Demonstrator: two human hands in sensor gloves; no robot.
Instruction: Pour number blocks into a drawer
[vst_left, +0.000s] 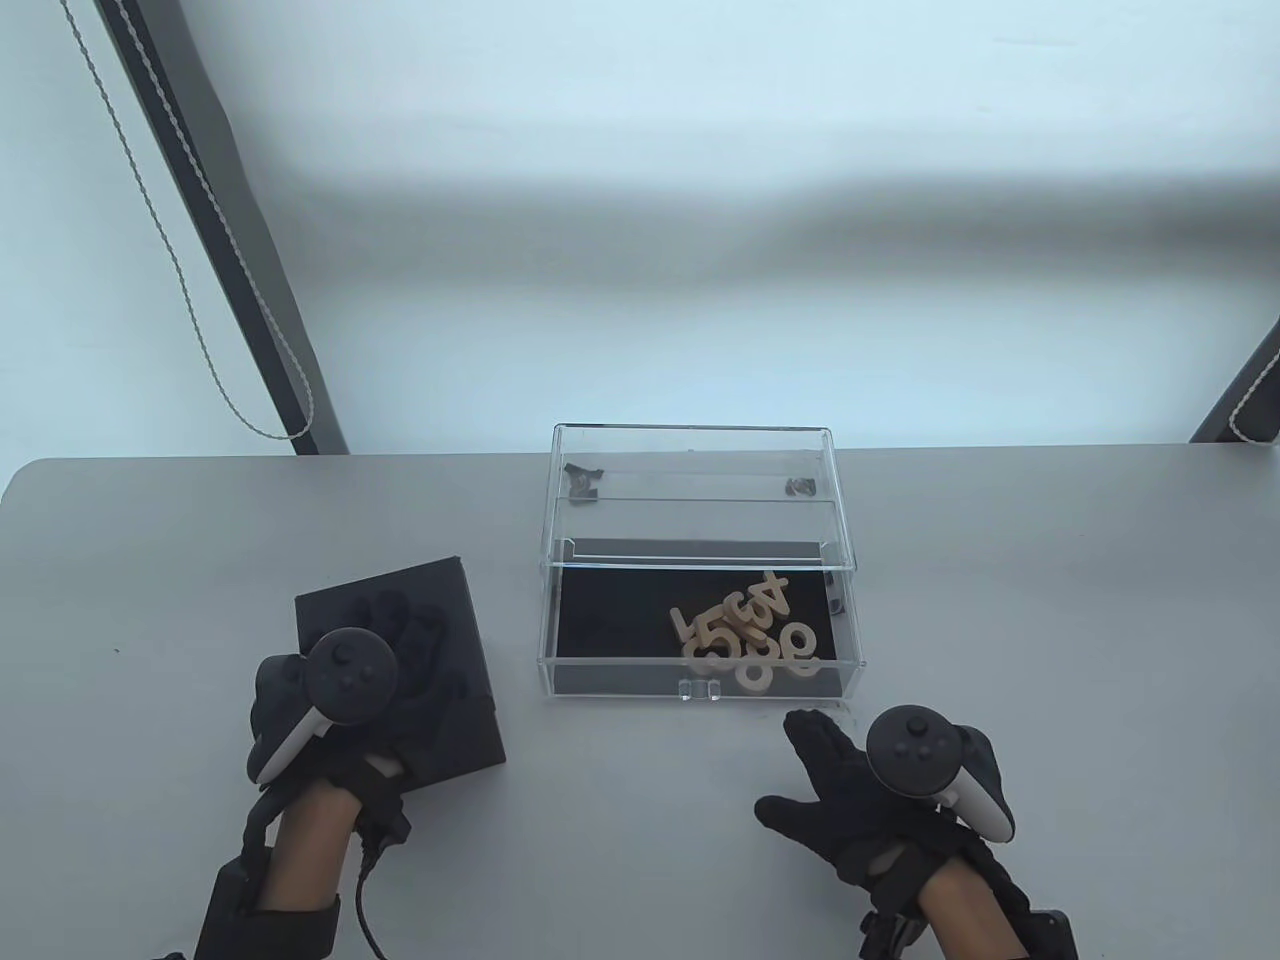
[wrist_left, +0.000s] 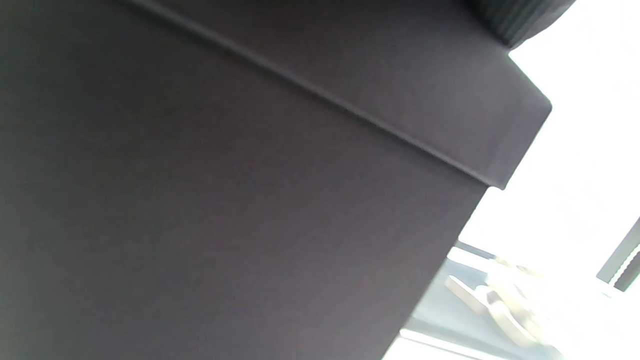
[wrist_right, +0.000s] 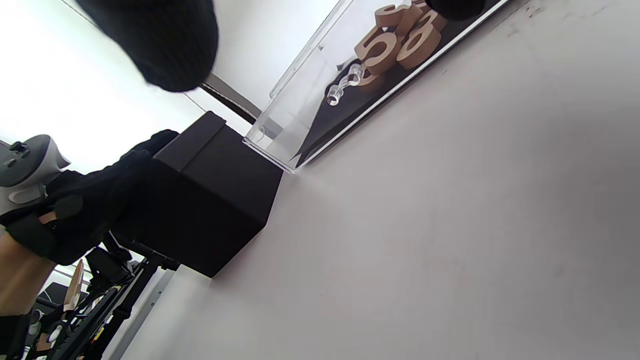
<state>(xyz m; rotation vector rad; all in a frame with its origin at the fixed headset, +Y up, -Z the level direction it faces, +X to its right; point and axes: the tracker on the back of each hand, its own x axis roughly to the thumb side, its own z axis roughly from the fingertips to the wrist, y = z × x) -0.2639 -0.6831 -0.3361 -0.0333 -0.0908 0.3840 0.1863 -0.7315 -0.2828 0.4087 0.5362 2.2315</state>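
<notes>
Number blocks (vst_left: 745, 635), pale wooden digits, lie heaped in the front right corner of a clear acrylic drawer (vst_left: 600, 690) with a black floor. That drawer is pulled out toward the viewer from a clear acrylic case (vst_left: 692, 450) standing at the middle of a grey table (vst_left: 1050, 600). A small clear handle (vst_left: 700, 689) sits at the middle of the drawer's front wall. Among the digits a 5, a 7 and several ring-shaped pieces can be read; the others overlap too much to name. Left of the drawer, just beside it but apart, a black box (vst_left: 470, 720) sits on the table, turned at a slight angle. The left hand (vst_left: 380, 660), in a black glove with a tracker on its back, rests on top of the box with its fingers (vst_left: 420, 635) spread over the upper face and curled round it, gripping the box. From the left wrist view, the box's dark side fills nearly everything, with the blocks blurred at lower right. The right hand (vst_left: 850, 790), likewise gloved, lies near the table's front edge, just in front of the drawer's right front corner, fingers (vst_left: 805, 730) released and spread, holding nothing. In the right wrist view a gloved fingertip (wrist_right: 160, 40) hangs in from above, over the bare table.
</notes>
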